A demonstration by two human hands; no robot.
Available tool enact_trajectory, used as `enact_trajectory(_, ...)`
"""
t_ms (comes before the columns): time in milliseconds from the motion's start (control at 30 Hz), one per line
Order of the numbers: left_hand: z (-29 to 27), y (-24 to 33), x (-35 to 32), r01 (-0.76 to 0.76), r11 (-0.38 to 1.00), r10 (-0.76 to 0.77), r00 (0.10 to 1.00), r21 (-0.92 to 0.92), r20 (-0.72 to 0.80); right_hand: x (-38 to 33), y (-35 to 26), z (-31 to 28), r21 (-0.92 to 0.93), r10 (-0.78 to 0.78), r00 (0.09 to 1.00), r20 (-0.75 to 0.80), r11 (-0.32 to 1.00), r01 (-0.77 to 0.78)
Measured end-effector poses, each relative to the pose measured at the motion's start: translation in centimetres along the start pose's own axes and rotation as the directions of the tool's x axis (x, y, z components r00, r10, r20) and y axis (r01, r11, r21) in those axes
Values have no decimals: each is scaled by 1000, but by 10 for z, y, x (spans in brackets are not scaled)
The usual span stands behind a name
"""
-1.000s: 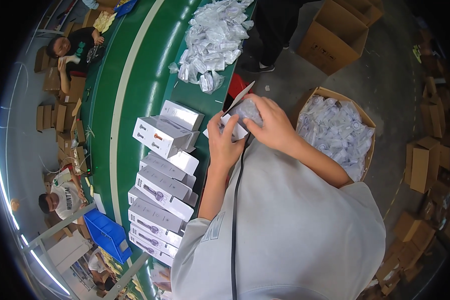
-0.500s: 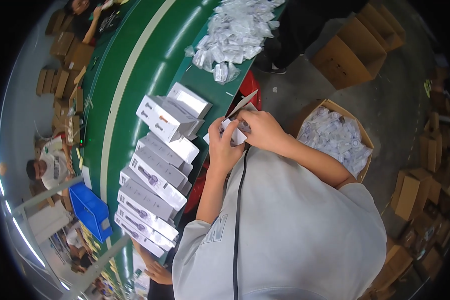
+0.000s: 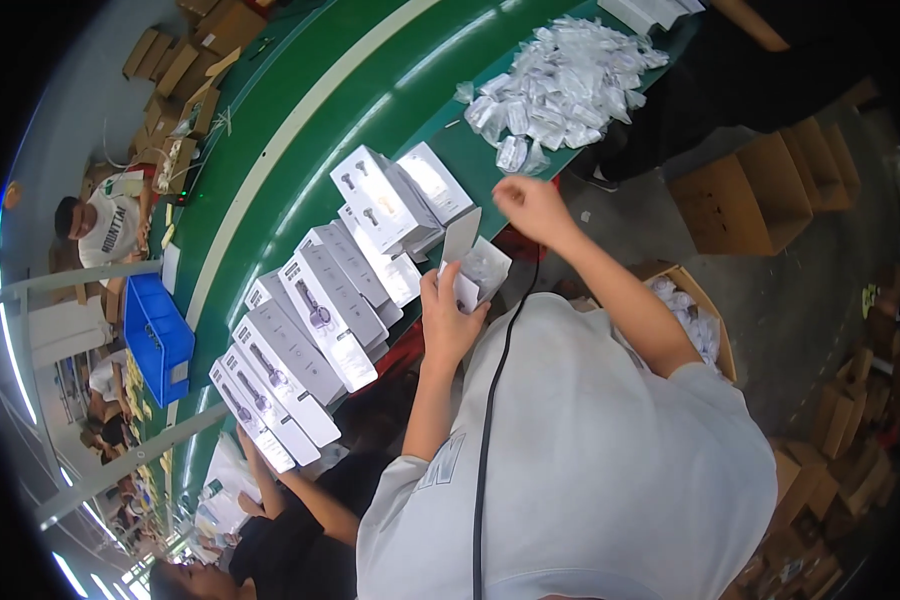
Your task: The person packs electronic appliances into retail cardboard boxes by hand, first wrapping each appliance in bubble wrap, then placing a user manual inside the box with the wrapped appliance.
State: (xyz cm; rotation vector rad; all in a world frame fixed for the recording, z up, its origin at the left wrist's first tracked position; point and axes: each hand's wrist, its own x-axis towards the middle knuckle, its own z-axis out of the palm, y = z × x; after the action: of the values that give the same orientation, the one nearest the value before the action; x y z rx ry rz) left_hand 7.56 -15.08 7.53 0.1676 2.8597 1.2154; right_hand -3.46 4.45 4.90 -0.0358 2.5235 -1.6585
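My left hand (image 3: pixel 448 325) is wrapped round a small white carton (image 3: pixel 460 240) with its lid flap standing up. Something in clear plastic (image 3: pixel 486 266) shows in the carton's open end. Reaching out to the upper right of it, my right hand (image 3: pixel 532 208) has its fingers curled, and nothing shows in them. Just beyond that hand, at the bench's edge, lies a heap of small white items in clear plastic bags (image 3: pixel 560 85). Left of my left hand, white printed cartons (image 3: pixel 315 310) stand in a slanting row, a few more (image 3: pixel 385 195) stacked at its far end.
A green bench (image 3: pixel 460 165) runs beside a green conveyor (image 3: pixel 290 150). A blue bin (image 3: pixel 158 335) stands at the left. Behind my right arm is a cardboard box of bagged items (image 3: pixel 690 310); open cardboard boxes (image 3: pixel 740 190) stand on the floor. Co-workers are at left, bottom left and upper right.
My right hand has left the carton and moved up and away toward the bagged heap. My left hand still holds the carton, its opening now in view. The whole view has turned.
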Motion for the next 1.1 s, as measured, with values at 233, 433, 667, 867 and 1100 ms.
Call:
enact_trajectory(233, -8, 4, -15, 143, 990, -143, 988, -8, -65, 91, 121, -14, -430, 248, 910, -332, 819, -380)
enact_trajectory(433, -10, 5, -18, 178, 984, -177, 978, -1, -113, 109, 154, -35, -333, 228, 886, -403, 866, -374)
enact_trajectory(667, -14, 19, 1, 118, 989, -124, 989, -86, -77, 110, 128, -83, -377, -480, 713, -511, 871, 316)
enact_trajectory(867, -7, 22, 25, -17, 989, 14, 1000, -148, -17, 31, -25, -108, 855, 77, 996, -35, 518, -10)
enact_trajectory(1100, 7, 40, 47, -190, 976, 190, 982, -101, -19, -24, -58, -88, 447, -41, 993, 107, 895, -12)
